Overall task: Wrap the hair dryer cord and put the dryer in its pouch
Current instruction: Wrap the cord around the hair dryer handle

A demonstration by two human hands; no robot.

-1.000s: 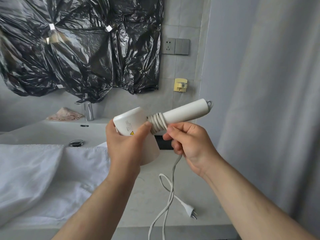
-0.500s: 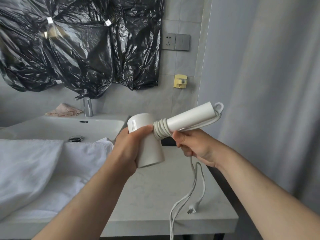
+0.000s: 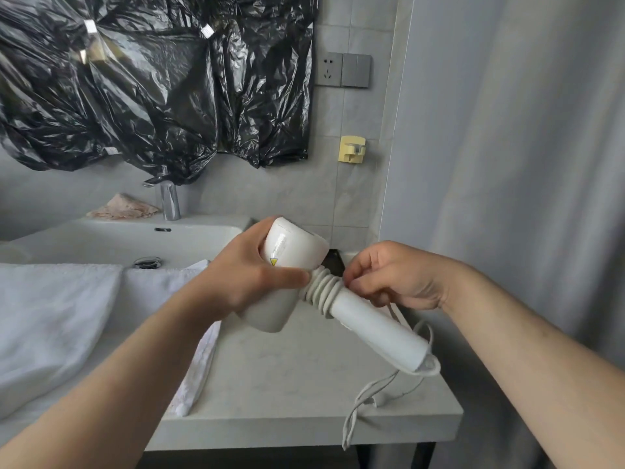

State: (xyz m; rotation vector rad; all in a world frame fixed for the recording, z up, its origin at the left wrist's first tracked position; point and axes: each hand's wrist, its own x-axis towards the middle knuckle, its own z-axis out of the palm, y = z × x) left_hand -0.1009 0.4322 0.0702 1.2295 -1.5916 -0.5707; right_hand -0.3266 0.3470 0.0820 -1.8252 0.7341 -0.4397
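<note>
Left hand [image 3: 243,279] gripping dryer [image 3: 291,265] head, right hand [image 3: 395,277] pinching cord [image 3: 323,294]

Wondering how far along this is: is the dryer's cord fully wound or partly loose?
Partly wound: several coils of cord ring the handle, while a loose length trails over the counter edge.

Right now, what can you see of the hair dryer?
The hair dryer is white, smooth plastic: a fat head with a yellow sticker and a long round handle slanting down to the right above the counter. The left hand grips its head; the right hand pinches its cord, coiled round the handle's upper end.
</note>
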